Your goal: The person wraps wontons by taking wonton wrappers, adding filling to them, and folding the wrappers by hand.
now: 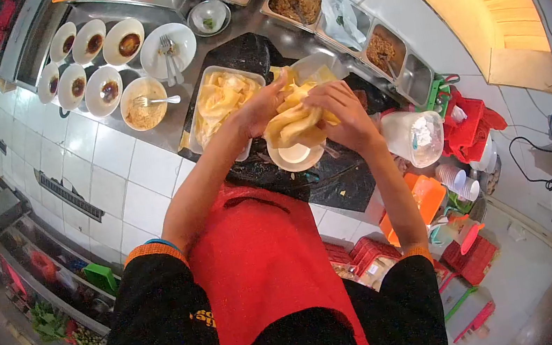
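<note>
Pale yellow, soft and folded, the dough sheets (292, 126) lie between the two hands, touching both. The right hand (347, 114) curls its fingers over their right side, pinching a fold; the left hand (263, 109) grips at their far-left edge, its thumb raised, though its fingertips are partly hidden. Neither hand is clearly nearer. The folds seem to slant from near-left to far-right, across the gap between the hands.

Just on the body side of the bundle, a white bowl (297, 159) shows, its far part hidden by the dough. Left of the left hand, partly behind that forearm, a clear tub (197, 126) holds more yellow sheets (228, 96). Beyond the hands, a second tub (318, 60) sits on the black-covered surface (236, 52). To the right of the right hand stands a container of white powder (422, 140).
</note>
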Available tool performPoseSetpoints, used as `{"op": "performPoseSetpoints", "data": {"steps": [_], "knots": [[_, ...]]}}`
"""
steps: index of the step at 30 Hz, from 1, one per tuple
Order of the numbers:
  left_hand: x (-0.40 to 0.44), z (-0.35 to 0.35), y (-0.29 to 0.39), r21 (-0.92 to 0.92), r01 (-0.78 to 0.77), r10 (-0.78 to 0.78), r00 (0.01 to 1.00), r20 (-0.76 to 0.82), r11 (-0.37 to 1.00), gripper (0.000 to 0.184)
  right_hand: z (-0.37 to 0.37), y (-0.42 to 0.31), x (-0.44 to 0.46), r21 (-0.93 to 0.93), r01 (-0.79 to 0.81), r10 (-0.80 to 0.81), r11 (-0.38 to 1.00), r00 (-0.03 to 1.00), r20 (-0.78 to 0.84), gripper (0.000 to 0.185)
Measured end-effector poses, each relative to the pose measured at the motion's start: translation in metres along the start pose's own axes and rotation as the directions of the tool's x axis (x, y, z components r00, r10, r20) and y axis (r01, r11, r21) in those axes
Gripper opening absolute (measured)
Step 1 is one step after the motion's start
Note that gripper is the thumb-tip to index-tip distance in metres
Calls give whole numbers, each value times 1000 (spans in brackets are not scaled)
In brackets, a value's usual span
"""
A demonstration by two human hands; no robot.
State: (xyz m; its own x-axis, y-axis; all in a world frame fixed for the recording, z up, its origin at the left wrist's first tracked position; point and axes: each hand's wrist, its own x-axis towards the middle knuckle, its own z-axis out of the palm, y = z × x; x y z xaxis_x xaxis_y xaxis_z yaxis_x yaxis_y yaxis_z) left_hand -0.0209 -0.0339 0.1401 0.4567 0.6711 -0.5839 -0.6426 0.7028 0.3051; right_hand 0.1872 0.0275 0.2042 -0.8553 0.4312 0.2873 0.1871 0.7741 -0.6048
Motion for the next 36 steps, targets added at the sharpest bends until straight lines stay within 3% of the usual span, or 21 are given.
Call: {"op": "performPoseSetpoints", "data": {"steps": [3,5,9,11,15,17,20,24,29,31,33,36], "knots": [[3,-1,-2,61,-61,66,994,-82,996,74,4,-5,-6,65,-112,111,992,994,19,58],[8,-4,-3,41,2,-2,1000,5,999,72,4,-8,-2,69,-115,112,991,993,45,58],[10,-11,-5,25,-27,23,985,168,999,70,3,-6,2,53,-74,70,996,995,75,57],[12,-16,-6,-10,56,-55,997,62,998,65,0,-12,6,62,-68,63,996,995,76,55],[3,0,-2,-21,34,-36,993,-115,999,60,6,-11,-2,98,-33,23,995,995,98,52],[14,-20,-9,-111,26,-6,984,178,993,57,6,-11,-7,120,-49,37,992,994,98,53],[10,-16,-6,-188,98,-47,965,258,977,56,6,-15,-6,153,-104,91,983,992,90,55],[25,-27,-14,-63,78,-66,983,171,995,54,6,-17,-2,119,-166,155,979,983,93,58],[36,-32,-20,-206,114,-93,990,107,972,47,1,-13,-3,46,-110,101,993,982,161,58],[37,-28,-17,-284,107,-66,987,149,953,48,-3,-13,-5,36,-101,94,994,980,177,56],[39,-29,-15,-364,102,-35,982,186,926,49,-9,-19,-7,221,-273,236,936,955,178,53],[39,-33,-11,-362,34,33,983,179,931,50,-20,-5,-19,205,-270,264,941,963,58,51]]}}
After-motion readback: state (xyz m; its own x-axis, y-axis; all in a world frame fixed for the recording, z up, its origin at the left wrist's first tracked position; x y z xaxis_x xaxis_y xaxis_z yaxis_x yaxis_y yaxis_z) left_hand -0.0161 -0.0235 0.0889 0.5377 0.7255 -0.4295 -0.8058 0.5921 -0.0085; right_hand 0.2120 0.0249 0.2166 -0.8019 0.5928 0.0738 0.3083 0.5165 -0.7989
